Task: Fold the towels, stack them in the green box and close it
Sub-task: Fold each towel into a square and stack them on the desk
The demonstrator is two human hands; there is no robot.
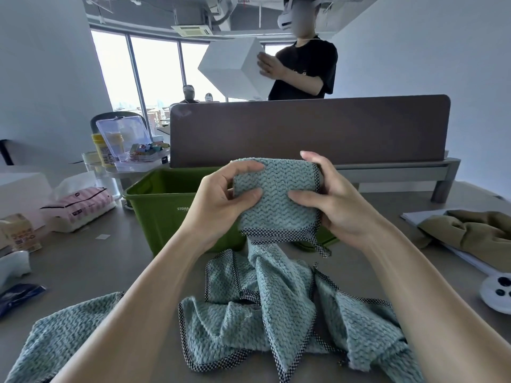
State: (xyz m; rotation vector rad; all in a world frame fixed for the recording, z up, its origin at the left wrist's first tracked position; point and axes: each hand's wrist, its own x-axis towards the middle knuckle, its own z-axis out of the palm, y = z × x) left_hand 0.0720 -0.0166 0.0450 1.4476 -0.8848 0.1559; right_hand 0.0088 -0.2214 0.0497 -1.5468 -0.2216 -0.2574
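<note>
Both of my hands hold a folded teal towel (pixel 276 200) with a checked black-and-white border up in the air, in front of the green box (pixel 163 211). My left hand (pixel 224 200) grips its left edge, thumb on the front. My right hand (pixel 329 200) grips its right edge, thumb on the front too. The green box stands open on the table behind the towel; I see no lid. A crumpled heap of teal towels (pixel 276 308) lies on the table below my hands. Another teal towel (pixel 63 335) lies flat at the near left, partly under my left forearm.
A pink tissue pack (pixel 83 205), a clear plastic case (pixel 130 145) and yellow bottles stand at the left. An olive cloth (pixel 470 233) on papers and a white controller (pixel 497 291) lie at the right. A brown desk divider (pixel 304 128) rises behind the box; a person holds a white box beyond it.
</note>
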